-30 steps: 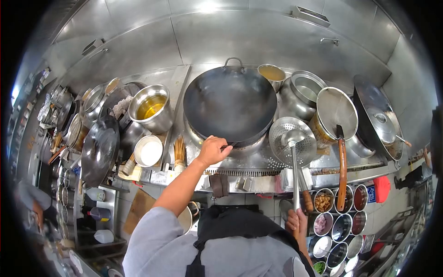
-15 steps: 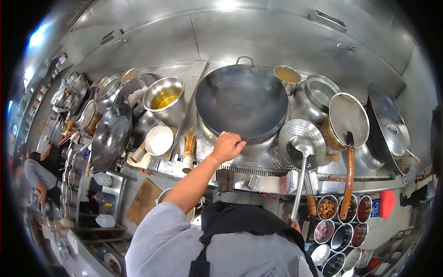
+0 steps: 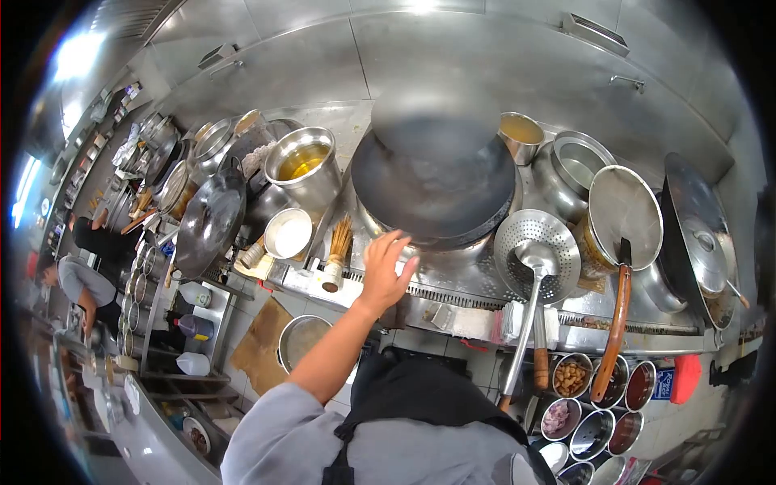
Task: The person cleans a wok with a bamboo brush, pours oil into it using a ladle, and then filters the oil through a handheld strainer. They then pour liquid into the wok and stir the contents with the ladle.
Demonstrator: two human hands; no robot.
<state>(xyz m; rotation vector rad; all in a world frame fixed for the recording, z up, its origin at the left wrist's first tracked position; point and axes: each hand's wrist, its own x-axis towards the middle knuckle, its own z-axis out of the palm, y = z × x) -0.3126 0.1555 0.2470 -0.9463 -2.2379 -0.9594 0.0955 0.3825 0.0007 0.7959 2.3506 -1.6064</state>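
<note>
My left hand (image 3: 387, 269) is just in front of the near rim of a large dark wok (image 3: 428, 190). Its fingers are spread, and it holds nothing. Pale smoke or steam (image 3: 436, 113) blurs the wok's far part. A bamboo brush (image 3: 338, 250) stands left of the hand. To the right, a steel ladle (image 3: 537, 263) rests in a perforated skimmer (image 3: 525, 238), both handles pointing toward me. My right hand is not visible.
Behind the brush is a steel pot of yellow oil (image 3: 305, 166). A mesh strainer (image 3: 624, 214) lies over a container at right. Several ingredient tins (image 3: 571, 374) stand lower right. Another wok (image 3: 212, 220) tilts at left. Two people (image 3: 85, 283) are at far left.
My left hand has drawn back from the wok's near rim, and its curled fingers have spread. Smoke or steam has appeared over the wok. The view has shifted slightly; my right hand has gone from sight.
</note>
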